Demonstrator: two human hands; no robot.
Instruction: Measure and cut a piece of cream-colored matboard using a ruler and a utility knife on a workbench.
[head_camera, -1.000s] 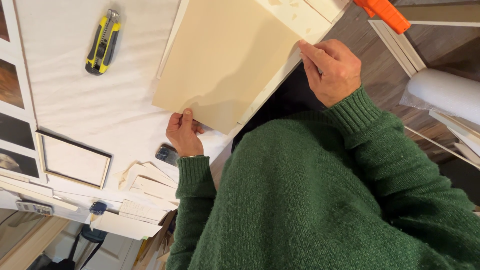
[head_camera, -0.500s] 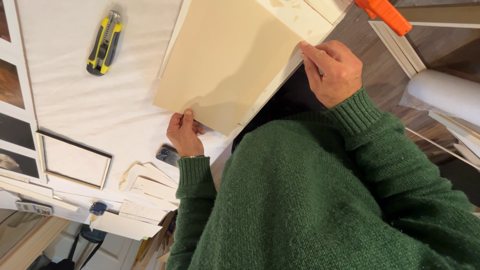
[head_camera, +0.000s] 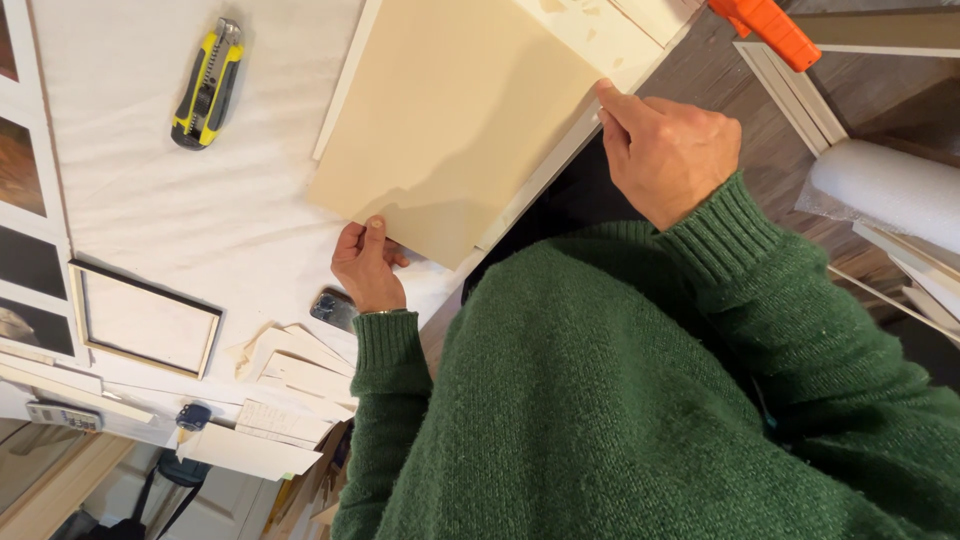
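board: cream sheet (head_camera: 450, 130) flat on bench (head_camera: 150, 220)
left hand (head_camera: 367, 265): fingers pinching near corner
right hand (head_camera: 665, 150): fingers pinching right edge

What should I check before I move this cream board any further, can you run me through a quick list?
1. Left hand gripping the cream board at its near corner: ok.
2. Right hand on the board's side edge: ok.
3. Board lying flat on the white table: ok, though one edge overhangs the table.
4. Utility knife apart from the board and both hands: ok.
5. Knife blade retracted: cannot tell.
6. Paper scraps and phone close by the left wrist: not ok.
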